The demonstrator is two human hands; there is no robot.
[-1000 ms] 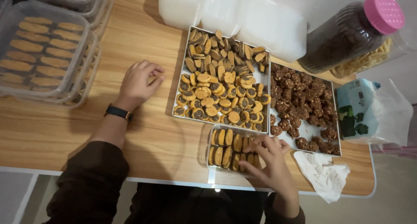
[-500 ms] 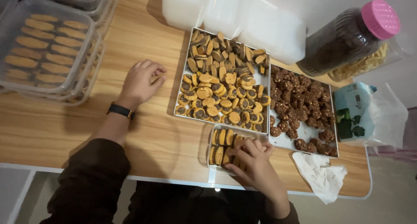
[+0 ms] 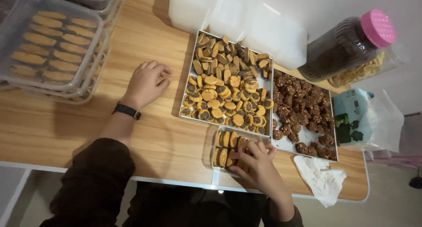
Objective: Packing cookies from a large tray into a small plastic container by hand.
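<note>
ur right hand [image 3: 257,163] sits fingers pressed together on upright cookies [image 3: 226,148] in the clear plastic box [image 3: 210,154] at table edge, steadying rows. left hand [image 3: 147,82] loosely curled, resting empty beside tray [image 3: 269,84].

Stacked tubs [image 3: 48,46] — cropped at left edge

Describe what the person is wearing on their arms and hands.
Both arms are in dark brown long sleeves. The left sleeve is pushed up the forearm, and a black wristband with a small metal buckle circles the left wrist. Both hands are bare: no gloves, no visible rings.
</note>
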